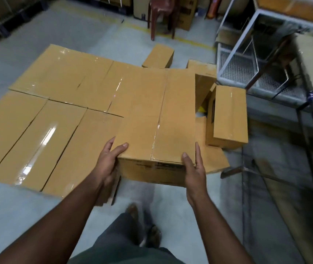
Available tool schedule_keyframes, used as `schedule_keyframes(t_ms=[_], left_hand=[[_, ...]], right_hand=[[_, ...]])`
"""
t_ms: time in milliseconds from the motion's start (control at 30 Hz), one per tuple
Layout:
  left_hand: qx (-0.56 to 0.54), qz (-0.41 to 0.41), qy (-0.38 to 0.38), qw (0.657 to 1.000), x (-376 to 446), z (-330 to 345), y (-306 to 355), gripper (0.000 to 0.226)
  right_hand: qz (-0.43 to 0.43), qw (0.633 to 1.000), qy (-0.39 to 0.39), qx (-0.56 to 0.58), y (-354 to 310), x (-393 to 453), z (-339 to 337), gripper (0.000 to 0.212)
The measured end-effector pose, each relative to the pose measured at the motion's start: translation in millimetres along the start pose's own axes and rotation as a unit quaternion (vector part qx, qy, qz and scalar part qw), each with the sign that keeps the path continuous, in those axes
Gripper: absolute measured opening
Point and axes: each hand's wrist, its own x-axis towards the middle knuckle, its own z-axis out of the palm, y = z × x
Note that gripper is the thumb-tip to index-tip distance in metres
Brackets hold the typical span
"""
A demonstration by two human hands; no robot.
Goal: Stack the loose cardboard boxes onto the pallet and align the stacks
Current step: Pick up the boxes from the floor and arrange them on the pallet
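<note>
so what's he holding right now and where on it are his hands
A taped cardboard box, held by its near end: the left hand grips the near left corner, the right hand the near right corner, thumbs on the top face.

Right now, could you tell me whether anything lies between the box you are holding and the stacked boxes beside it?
Nothing visible does. The held box, gripped by the left hand and right hand, already overlaps the stacked boxes.

You have two hands in view, left hand point(107, 162) and right hand point(195, 169), on one held box point(156, 119). Five boxes form the flat layer point(60, 103); at least three loose boxes point(228, 113) lie beyond. One chair point(161, 14), one wire rack point(247, 60).
</note>
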Motion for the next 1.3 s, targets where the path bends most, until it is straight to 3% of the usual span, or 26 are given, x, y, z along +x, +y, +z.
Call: schedule_keyframes(t_ms=[300, 467, 633, 867, 1000, 1300], left_hand=[[-0.034, 0.045, 0.015, 0.998, -123.8, -204.0, 11.3, 0.047], [-0.046, 0.048, 0.115, 0.991, -213.2, -386.5, 24.8, 0.069], [-0.023, 0.059, 0.165, 0.984, -264.9, -519.4, 78.4, 0.057], [-0.001, 0.072, 0.144, 0.987, -247.3, -635.7, 143.9, 0.045], [0.020, 0.034, 0.118, 0.992, -211.7, -697.4, 183.3, 0.045], [0.026, -0.023, 0.171, 0.985, -123.3, -800.8, 236.4, 0.035]], right_hand=[[-0.028, 0.998, -0.056, -0.022, 43.2, -180.3, 116.7, 0.058], [-0.005, 0.986, -0.154, -0.067, 77.2, -301.3, 246.3, 0.064], [0.008, 0.975, -0.211, -0.066, 83.5, -376.7, 363.6, 0.071], [0.023, 0.974, -0.224, -0.036, 95.1, -394.1, 490.7, 0.072], [0.035, 0.973, -0.228, 0.002, 115.3, -381.7, 565.4, 0.073], [0.075, 0.966, -0.244, 0.034, 127.9, -334.9, 712.4, 0.070]])
